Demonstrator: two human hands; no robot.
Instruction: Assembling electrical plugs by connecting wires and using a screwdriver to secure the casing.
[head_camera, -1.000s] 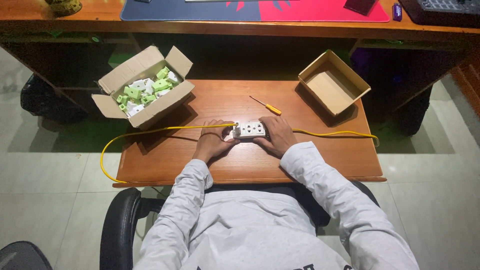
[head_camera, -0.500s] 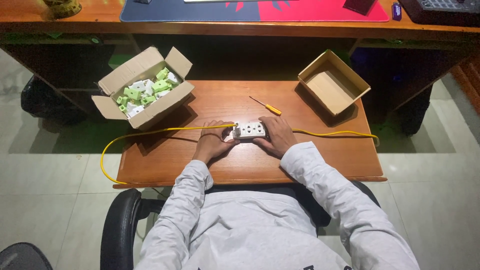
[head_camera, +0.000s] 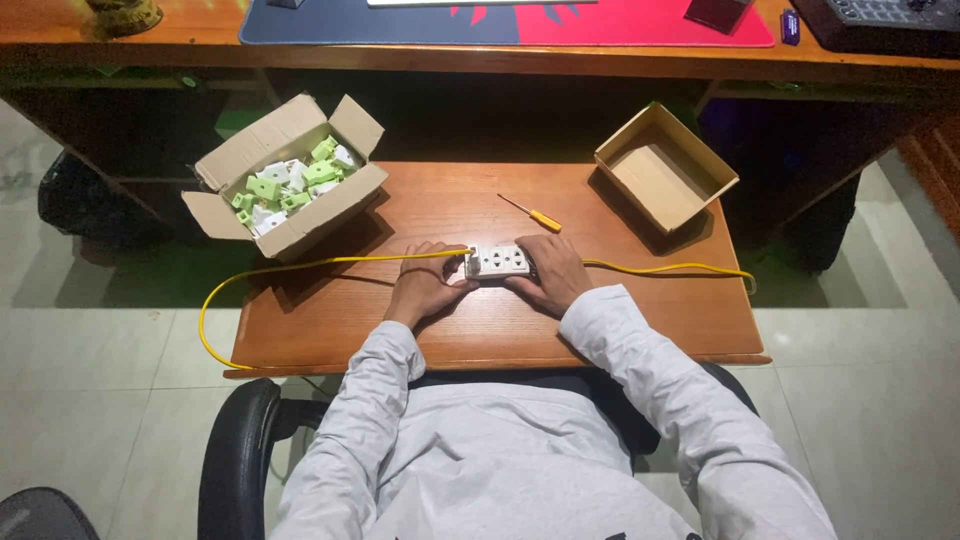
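Yellow cable (head_camera: 300, 268) flanks socket block (head_camera: 497, 261); screwdriver (head_camera: 531, 213) near, 2 boxes apart.

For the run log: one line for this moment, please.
left hand: on socket block | right hand: on socket block | screwdriver: untouched

Open brown cardboard box (head_camera: 285, 180) of green-white parts left, empty brown cardboard box (head_camera: 665, 167) right

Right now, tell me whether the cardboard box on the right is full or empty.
Empty: the cardboard box stands open, only its bare brown bottom showing.
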